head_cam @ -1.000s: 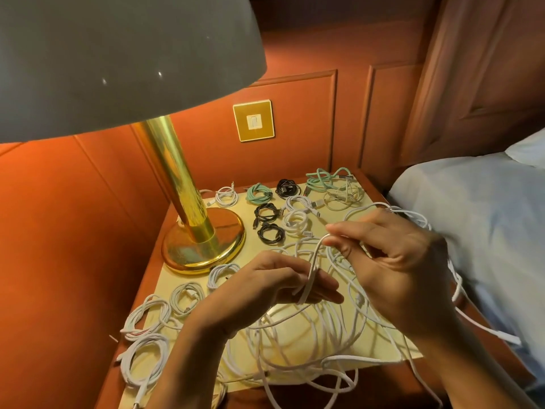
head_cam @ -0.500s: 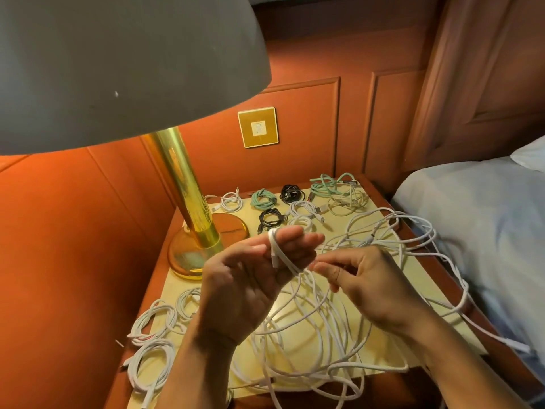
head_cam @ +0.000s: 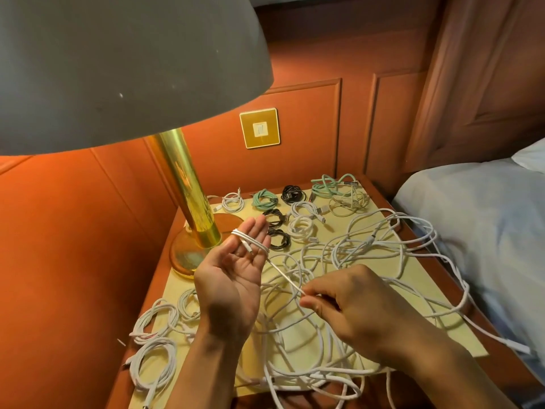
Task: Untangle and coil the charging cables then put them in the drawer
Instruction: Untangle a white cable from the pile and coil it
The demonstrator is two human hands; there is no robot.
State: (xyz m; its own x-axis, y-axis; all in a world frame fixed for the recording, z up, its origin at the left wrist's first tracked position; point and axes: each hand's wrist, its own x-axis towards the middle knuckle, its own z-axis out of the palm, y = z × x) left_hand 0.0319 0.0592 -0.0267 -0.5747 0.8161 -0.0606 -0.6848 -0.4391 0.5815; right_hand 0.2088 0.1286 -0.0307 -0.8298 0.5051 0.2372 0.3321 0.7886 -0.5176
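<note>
Nearest, below the left hand's wrist, coiled white cables (head_cam: 141,327) lie on the tabletop (head_cam: 418,270). A loose tangle (head_cam: 306,376) of white leads spreads under both forearms and out past the right hand to the tabletop's edge, where a few strands hang over.

The right hand (head_cam: 354,305) is knuckles-up, and its thumb and forefinger are pinching the white cable (head_cam: 283,273). That cable runs taut, up and to the left, to the left hand (head_cam: 233,278). The left hand is raised palm-up with its fingers straight and together. The cable is looped a few turns round those fingers (head_cam: 256,231), and its plug end rests on the palm.

Just beyond the left fingertips sit small black coils (head_cam: 278,239), with white coils (head_cam: 302,227) beside them. Farther back are a mint-green coil (head_cam: 264,199) and a looser mint and white bundle (head_cam: 333,184). To the left of the left hand stands a brass lamp (head_cam: 182,178), and its grey shade fills the upper left. Behind it, on the orange panelled wall, is a gold wall plate (head_cam: 259,128). To the right of the right hand is a bed (head_cam: 486,216) with pale sheets.
</note>
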